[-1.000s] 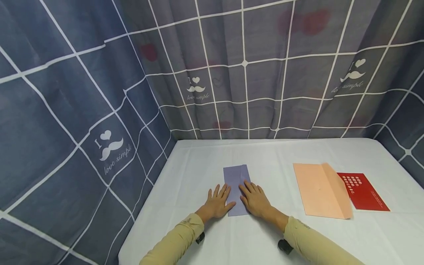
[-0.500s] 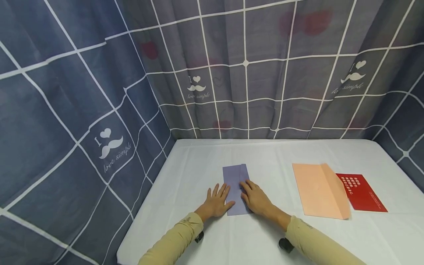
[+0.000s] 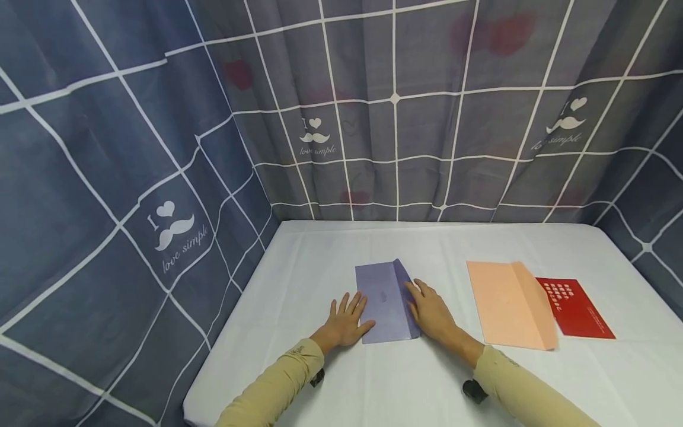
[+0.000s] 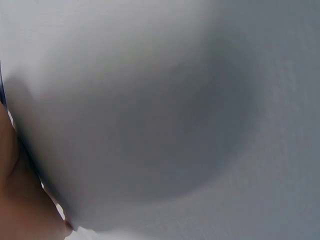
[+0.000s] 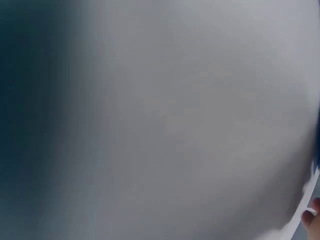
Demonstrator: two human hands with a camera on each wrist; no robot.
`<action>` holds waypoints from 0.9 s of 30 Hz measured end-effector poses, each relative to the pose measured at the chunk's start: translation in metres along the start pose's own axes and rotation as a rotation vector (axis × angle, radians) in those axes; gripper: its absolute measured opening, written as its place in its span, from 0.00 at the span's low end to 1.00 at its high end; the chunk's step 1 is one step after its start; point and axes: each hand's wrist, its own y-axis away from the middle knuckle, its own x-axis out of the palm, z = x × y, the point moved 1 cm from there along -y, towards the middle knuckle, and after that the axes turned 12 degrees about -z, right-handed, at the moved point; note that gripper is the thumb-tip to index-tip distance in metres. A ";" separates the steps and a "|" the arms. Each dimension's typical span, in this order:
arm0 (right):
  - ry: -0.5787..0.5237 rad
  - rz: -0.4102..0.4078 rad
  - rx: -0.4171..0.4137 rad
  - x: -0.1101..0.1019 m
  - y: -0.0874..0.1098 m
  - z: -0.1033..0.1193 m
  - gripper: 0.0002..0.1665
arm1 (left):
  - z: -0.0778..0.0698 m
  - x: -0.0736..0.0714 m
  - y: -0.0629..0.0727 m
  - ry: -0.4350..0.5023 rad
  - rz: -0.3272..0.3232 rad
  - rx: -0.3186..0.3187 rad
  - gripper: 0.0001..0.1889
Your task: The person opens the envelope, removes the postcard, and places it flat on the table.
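A purple envelope (image 3: 381,302) lies flat on the white table in the head view, its long flap (image 3: 405,296) folded out along the right side. My left hand (image 3: 342,323) rests spread on the envelope's left edge, fingers straight and thumb on the paper. At the other side, the fingertips of my right hand (image 3: 431,311) touch the flap's outer edge, fingers slightly bent. Both wrist views are mostly blurred pale surface; a bit of the left hand (image 4: 25,195) shows at lower left in one, and fingertips of the right hand (image 5: 313,220) at lower right in the other.
To the right on the white table (image 3: 437,243) lies an orange envelope (image 3: 504,305) with its flap out, overlapping a red card-like piece (image 3: 578,311) with white print. A dark grid-patterned curtain (image 3: 373,130) stands behind the table and at both sides.
The envelope's flap, earlier folded over its front, has been turned outward to the right by my right hand, which moved right with it. My left hand has stayed on the left edge.
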 end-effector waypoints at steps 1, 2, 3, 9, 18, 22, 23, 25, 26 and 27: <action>0.022 0.007 -0.019 0.000 0.001 -0.002 0.27 | 0.000 0.000 0.000 0.004 0.001 0.002 0.38; 0.046 0.016 -0.038 -0.001 0.002 -0.004 0.27 | 0.000 0.000 0.000 0.004 0.004 0.003 0.38; 0.070 0.021 -0.056 -0.001 0.003 -0.006 0.27 | 0.000 0.000 0.000 0.001 0.006 0.003 0.38; 0.161 0.040 -0.132 -0.004 0.003 -0.010 0.27 | -0.001 0.000 0.001 -0.010 0.004 -0.006 0.38; 0.211 0.039 -0.258 -0.005 -0.002 -0.008 0.19 | -0.002 -0.004 0.002 -0.012 0.008 -0.005 0.38; 0.236 0.087 -0.237 -0.006 -0.010 -0.003 0.13 | -0.003 -0.006 0.002 -0.010 0.014 -0.010 0.38; 0.238 0.105 -0.215 -0.007 -0.012 0.000 0.11 | -0.003 -0.006 0.002 -0.010 0.014 -0.010 0.38; 0.238 0.152 -0.160 -0.010 -0.018 0.006 0.08 | -0.003 -0.006 0.003 -0.012 0.013 -0.008 0.38; 0.242 0.176 -0.130 -0.012 -0.021 0.010 0.07 | -0.003 -0.006 0.003 -0.012 0.012 -0.007 0.38; 0.244 0.200 -0.097 -0.014 -0.025 0.013 0.06 | -0.003 -0.006 0.002 -0.013 0.010 -0.007 0.38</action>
